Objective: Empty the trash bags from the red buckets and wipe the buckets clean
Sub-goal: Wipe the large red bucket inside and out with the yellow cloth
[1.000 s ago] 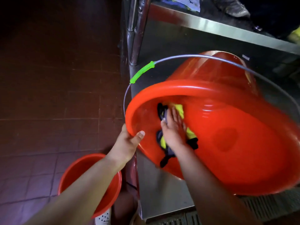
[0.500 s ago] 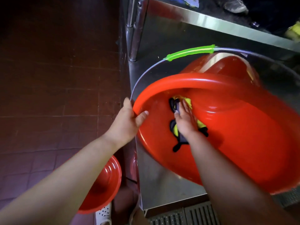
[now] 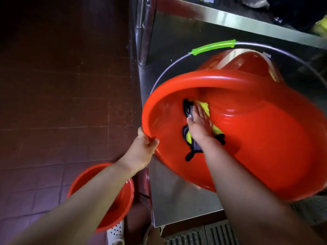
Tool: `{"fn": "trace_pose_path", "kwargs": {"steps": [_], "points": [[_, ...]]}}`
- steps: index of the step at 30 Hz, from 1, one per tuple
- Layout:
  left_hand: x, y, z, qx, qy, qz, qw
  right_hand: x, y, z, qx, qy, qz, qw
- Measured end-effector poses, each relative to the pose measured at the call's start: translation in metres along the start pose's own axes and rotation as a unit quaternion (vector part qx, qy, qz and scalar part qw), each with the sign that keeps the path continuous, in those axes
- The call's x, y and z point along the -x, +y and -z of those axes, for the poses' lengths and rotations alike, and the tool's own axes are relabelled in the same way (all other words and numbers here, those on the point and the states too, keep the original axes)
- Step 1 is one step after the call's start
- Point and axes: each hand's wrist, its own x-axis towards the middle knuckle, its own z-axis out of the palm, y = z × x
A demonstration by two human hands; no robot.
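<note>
Down at my lower left, a second red bucket (image 3: 113, 207) sits on the tiled floor (image 3: 62, 103), partly hidden behind my left forearm, with a white perforated shoe (image 3: 115, 231) just below it. Moving right, my left hand (image 3: 141, 152) grips the near rim of the big red bucket (image 3: 256, 156), thumb curled over the lip and inside it, the other fingers behind the rim where I cannot see them. That bucket is tipped on its side against the steel counter (image 3: 177, 200), its mouth facing me, its wire handle with 1 green grip (image 3: 214, 46) arched above. Inside it, my right hand (image 3: 200, 124) lies flat with fingers straight, pressing a yellow and dark cloth (image 3: 205, 110) against the left inner wall; the cloth spreads beneath my palm and shows past my fingertips and wrist.
</note>
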Motion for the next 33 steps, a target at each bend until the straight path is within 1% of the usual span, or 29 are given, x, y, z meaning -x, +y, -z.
{"fn": "trace_pose_path", "kwargs": {"steps": [2,6,9,12,15,19,21,23,25,27,28,30,31,33], "points": [[-0.002,0.002,-0.001,-0.022,0.014,-0.037,0.999,0.033,-0.012,-0.009,-0.016,0.016,0.021,1.000],[-0.001,0.006,-0.004,-0.066,0.064,-0.086,0.992,0.116,-0.024,-0.031,-0.033,0.016,0.141,0.989],[0.001,0.013,-0.005,-0.087,0.064,-0.112,0.988,0.126,-0.019,-0.031,-0.054,0.018,0.185,0.981],[0.001,0.029,0.000,-0.098,0.064,-0.149,0.982,0.089,-0.006,-0.022,-0.038,0.030,0.172,0.984],[0.001,0.048,0.015,-0.110,0.060,-0.183,0.975,0.038,0.010,-0.011,0.002,-0.006,0.121,0.993],[0.000,0.066,0.035,-0.143,0.089,-0.222,0.960,-0.017,0.022,0.006,0.040,-0.039,0.077,0.995],[0.000,0.063,0.038,-0.112,0.110,-0.212,0.965,-0.029,0.022,0.005,0.065,-0.043,0.072,0.994],[0.001,0.046,0.036,-0.060,0.113,-0.164,0.978,-0.034,0.019,0.003,0.084,-0.042,0.064,0.994],[0.004,0.023,0.028,-0.024,0.075,-0.080,0.994,-0.034,0.016,0.003,0.100,-0.045,0.055,0.992],[0.007,0.004,0.019,0.008,0.036,-0.007,0.999,-0.031,0.011,0.004,0.088,-0.050,0.038,0.994],[0.007,0.000,0.015,0.018,0.032,0.004,0.999,-0.027,0.006,0.004,0.072,-0.046,0.027,0.996],[0.008,-0.004,0.012,0.022,0.032,-0.009,0.999,-0.010,-0.007,0.000,0.037,-0.025,0.011,0.999],[0.009,-0.005,0.011,0.018,0.029,-0.020,0.999,0.004,-0.015,-0.004,0.026,-0.012,0.015,0.999],[0.010,-0.006,0.012,0.016,0.025,-0.038,0.999,0.042,-0.028,-0.018,0.007,0.010,0.049,0.999]]}}
